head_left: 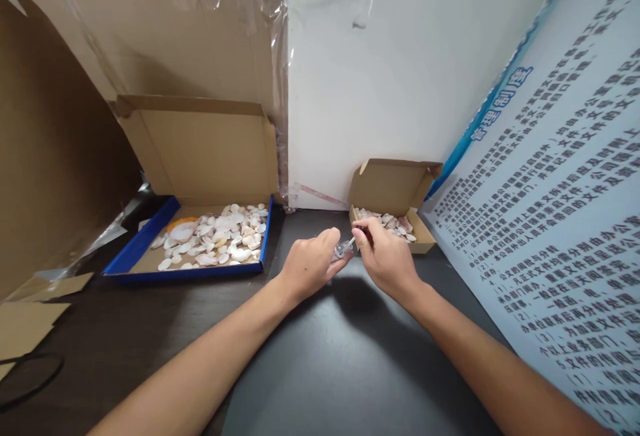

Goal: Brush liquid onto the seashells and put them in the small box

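My left hand (pixel 313 256) is closed around a small clear bottle (pixel 343 249), its neck tilted to the right. From the neck a thin pale stick with a dark end (pixel 353 239) runs to my right hand (pixel 385 255), which pinches that dark end between thumb and fingers. Whether the stick's tip is inside the bottle I cannot make out. Both hands are raised over the dark grey mat (pixel 350 369). Just behind my right hand stands a small open cardboard box (pixel 425 239) with shells (pixel 400 226) in it, partly hidden by the hand.
On the left lies a larger blue-edged box (pixel 187 276), lid raised, with many pale shells (pixel 225 233). A cardboard panel (pixel 200 23) and a white panel (pixel 400 56) stand behind. A printed board (pixel 565 223) leans along the right. Cardboard scraps (pixel 30 329) and a black cable (pixel 50 383) lie left.
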Tool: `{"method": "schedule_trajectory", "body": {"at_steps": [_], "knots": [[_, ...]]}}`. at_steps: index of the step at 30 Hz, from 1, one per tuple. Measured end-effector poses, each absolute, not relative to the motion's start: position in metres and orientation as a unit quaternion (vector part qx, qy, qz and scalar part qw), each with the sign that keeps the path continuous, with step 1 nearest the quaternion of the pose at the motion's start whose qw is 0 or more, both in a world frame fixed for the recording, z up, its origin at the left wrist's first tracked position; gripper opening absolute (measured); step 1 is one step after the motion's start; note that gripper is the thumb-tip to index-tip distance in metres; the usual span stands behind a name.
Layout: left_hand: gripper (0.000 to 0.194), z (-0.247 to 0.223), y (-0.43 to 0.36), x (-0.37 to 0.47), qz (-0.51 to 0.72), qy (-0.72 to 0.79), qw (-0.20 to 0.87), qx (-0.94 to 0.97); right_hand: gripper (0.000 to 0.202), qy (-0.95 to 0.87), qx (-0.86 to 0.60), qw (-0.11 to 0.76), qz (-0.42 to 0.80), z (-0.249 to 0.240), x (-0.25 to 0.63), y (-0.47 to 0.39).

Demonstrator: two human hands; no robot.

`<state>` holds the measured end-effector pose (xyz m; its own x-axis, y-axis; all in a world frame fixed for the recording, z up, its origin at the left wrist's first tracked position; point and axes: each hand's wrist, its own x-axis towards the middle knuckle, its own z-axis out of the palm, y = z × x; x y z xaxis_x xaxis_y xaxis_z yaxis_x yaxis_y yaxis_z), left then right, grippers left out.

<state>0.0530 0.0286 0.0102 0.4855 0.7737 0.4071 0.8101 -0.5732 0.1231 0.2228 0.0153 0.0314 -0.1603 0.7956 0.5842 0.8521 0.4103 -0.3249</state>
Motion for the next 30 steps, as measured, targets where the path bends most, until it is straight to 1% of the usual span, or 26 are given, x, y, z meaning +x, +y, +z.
{"method": "schedule_trajectory", "body": {"at_steps": [6, 14, 19, 24, 30], "knots": [[0.03, 0.01, 0.028, 0.055, -0.208, -0.452, 0.064, -0.865, 0.032, -0.788, -0.5, 0.329, -0.142, 0.027, 0.226, 0.019], [0.027, 0.009, 0.026, 0.055, -0.213, -0.442, 0.092, -0.867, 0.036, -0.771, -0.495, 0.341, -0.212, 0.028, 0.231, 0.024], [0.027, 0.008, 0.026, 0.056, -0.221, -0.426, 0.114, -0.87, 0.037, -0.78, -0.489, 0.328, -0.215, 0.026, 0.233, 0.025], [0.027, 0.007, 0.028, 0.056, -0.229, -0.422, 0.117, -0.869, 0.034, -0.784, -0.485, 0.333, -0.198, 0.028, 0.233, 0.025], [0.029, 0.008, 0.027, 0.055, -0.232, -0.425, 0.115, -0.868, 0.033, -0.774, -0.517, 0.326, -0.166, 0.03, 0.236, 0.026]]}}
